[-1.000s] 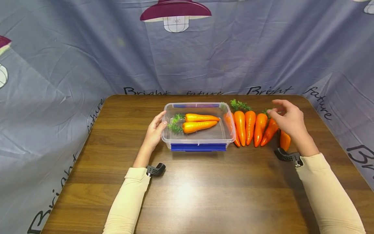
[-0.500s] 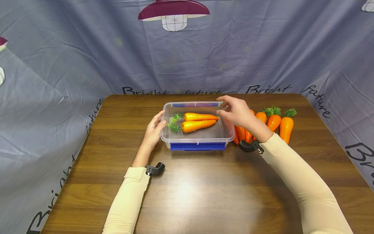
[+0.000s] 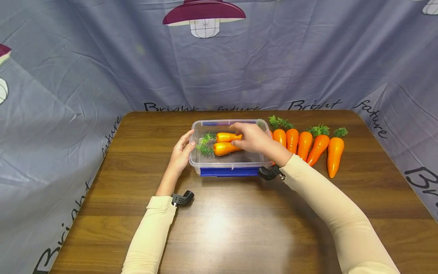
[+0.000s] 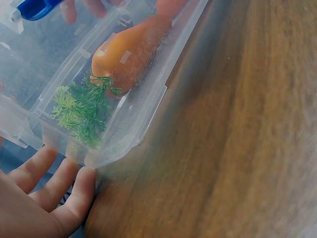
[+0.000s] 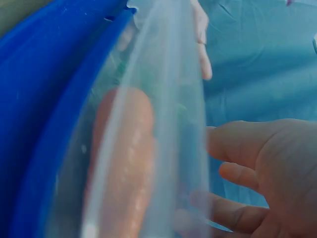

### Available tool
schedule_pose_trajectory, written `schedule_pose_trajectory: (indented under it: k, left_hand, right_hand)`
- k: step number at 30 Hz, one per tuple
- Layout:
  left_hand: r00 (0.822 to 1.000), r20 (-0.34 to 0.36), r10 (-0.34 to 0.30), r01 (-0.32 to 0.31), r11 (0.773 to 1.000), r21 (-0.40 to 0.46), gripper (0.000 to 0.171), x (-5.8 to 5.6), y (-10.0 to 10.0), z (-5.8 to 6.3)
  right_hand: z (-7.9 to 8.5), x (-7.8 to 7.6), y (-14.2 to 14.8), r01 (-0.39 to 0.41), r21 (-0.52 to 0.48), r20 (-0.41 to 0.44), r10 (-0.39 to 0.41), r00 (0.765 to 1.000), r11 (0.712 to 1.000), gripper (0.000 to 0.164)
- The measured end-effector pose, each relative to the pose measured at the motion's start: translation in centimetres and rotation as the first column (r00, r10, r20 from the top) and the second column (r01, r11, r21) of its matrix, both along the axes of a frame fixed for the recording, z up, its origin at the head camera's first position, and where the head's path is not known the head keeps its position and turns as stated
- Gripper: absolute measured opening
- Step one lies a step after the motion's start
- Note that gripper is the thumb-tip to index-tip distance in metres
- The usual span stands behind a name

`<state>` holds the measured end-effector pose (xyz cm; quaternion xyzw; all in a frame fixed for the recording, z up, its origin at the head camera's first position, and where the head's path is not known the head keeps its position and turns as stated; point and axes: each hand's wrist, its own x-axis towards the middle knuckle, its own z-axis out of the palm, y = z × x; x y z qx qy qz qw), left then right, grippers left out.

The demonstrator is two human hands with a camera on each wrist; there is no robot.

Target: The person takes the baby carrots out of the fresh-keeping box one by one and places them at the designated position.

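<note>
In the head view a clear plastic food container [image 3: 251,156] with blue clips holds two orange carrots with green tops, the far carrot [image 3: 226,137] and the near carrot [image 3: 226,148]. My left hand [image 3: 180,152] rests against its left end; in the left wrist view the fingers [image 4: 59,183] touch the outside of a corner. My right hand [image 3: 254,139] reaches over the container, its thumb and forefinger apart at the carrots' narrow ends, which it hides. The right wrist view shows its fingers spread beyond the clear wall; whether they touch a carrot I cannot tell.
Right of the container, several more carrots [image 3: 318,148] with green tops lie in a row on the brown wooden table [image 3: 219,236]. The right forearm crosses in front of some of them. A grey-blue printed curtain [image 3: 291,64] hangs behind and beside the table.
My right hand has moved left from above the row of carrots to over the container and its two carrots. My left hand and the container stay where they were.
</note>
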<state>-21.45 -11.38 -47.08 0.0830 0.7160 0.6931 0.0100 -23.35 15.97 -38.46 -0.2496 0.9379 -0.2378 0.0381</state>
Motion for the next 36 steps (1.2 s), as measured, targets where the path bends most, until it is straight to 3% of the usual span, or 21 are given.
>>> schedule_pose_trajectory:
  k: [8, 17, 24, 36]
  left_hand:
    - [1.0, -0.004, 0.014, -0.014, 1.0, -0.016, 0.05, -0.1, 0.0, -0.2]
    - [1.0, 0.006, 0.008, -0.008, 1.0, -0.025, 0.05, 0.0, 0.0, -0.1]
    - [1.0, -0.001, 0.012, -0.012, 1.0, -0.021, 0.05, -0.1, 0.0, 0.0]
    - [1.0, -0.009, 0.012, -0.012, 0.999, -0.04, 0.05, 0.0, 0.0, 0.0]
  right_hand:
    - [-1.4, -0.4, -1.9, -0.03, 0.071, 0.087, 0.023, 0.996, 0.997, 0.054]
    - [-3.6, -0.8, -2.5, -0.095, 0.132, 0.046, 0.089, 0.995, 0.987, 0.047]
    - [-3.5, -0.5, -2.7, -0.141, 0.184, 0.118, 0.121, 0.986, 0.973, 0.054]
    - [-3.3, -0.3, -2.6, -0.186, 0.169, 0.1, 0.171, 0.98, 0.968, 0.055]
